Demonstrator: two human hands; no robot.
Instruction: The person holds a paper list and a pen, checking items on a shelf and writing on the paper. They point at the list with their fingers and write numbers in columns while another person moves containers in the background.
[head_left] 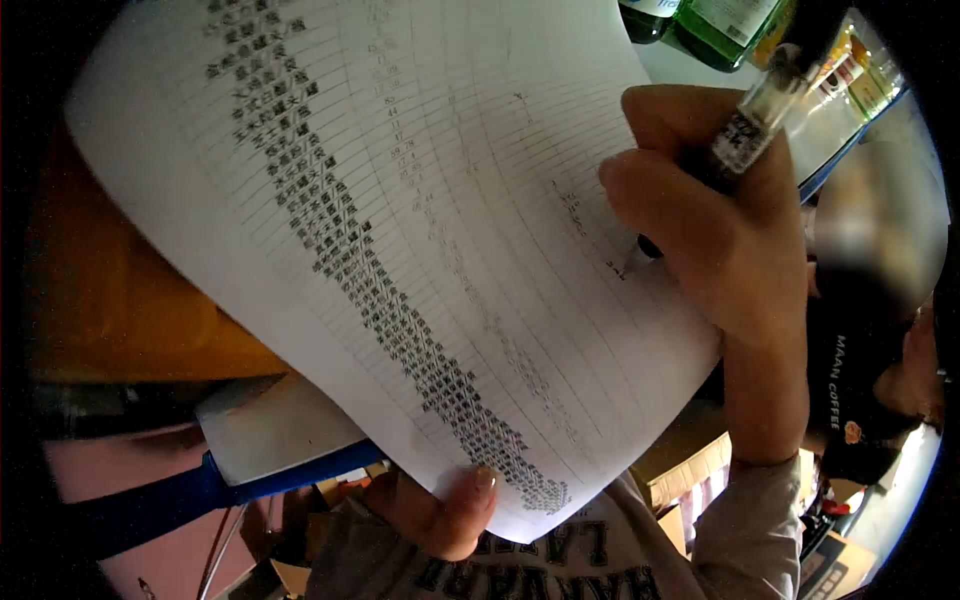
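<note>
A large sheet of paper [600, 330], printed with a ruled table of characters and numbers, fills the middle of the head view and curves slightly. My right hand [705, 220] lies over its right side, fingers closed around a clear-barrelled pen [745, 135]. The pen's tip is at the sheet beside some short handwritten marks [570, 215]. At the sheet's bottom edge, my left hand [440, 515] pinches the paper, thumb on top and the other fingers mostly hidden underneath.
Green bottles [725, 30] stand at the upper right. A person in a black top [850, 380] is at the right. Cardboard boxes [690, 470] show below the sheet. A blue-edged white surface [270, 430] and a brown surface [130, 300] lie at left.
</note>
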